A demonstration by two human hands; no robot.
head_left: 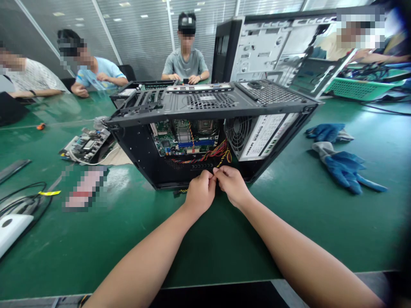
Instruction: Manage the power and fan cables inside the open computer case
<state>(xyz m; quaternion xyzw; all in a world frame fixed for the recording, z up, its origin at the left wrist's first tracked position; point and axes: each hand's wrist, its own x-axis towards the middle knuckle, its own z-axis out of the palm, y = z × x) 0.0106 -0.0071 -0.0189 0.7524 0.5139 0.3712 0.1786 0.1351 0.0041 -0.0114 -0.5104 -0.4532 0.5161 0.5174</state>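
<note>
A black computer case [135, 145] lies with its open side towards me. Inside it are a green motherboard [165, 143] and a power supply [266, 137] with a round fan grille and a white label. Both my hands meet at the case's near lower edge. My left hand [202, 192] is closed in a pinch, and my right hand [233, 185] pinches right beside it. A twisted yellow-and-black power cable [221, 161] runs from inside down into my fingers. Left of my left hand, a yellow cable end with a dark connector [177, 194] sticks out. My fingertips hide the pinched stretch.
Blue work gloves [345, 164] lie to the right. A loose circuit board assembly [86, 145] and a blurred-out flat object [85, 188] are on the left, near black cables [24, 196]. Another case [257, 51] and a green basket [359, 87] stand behind. Several people sit around the table.
</note>
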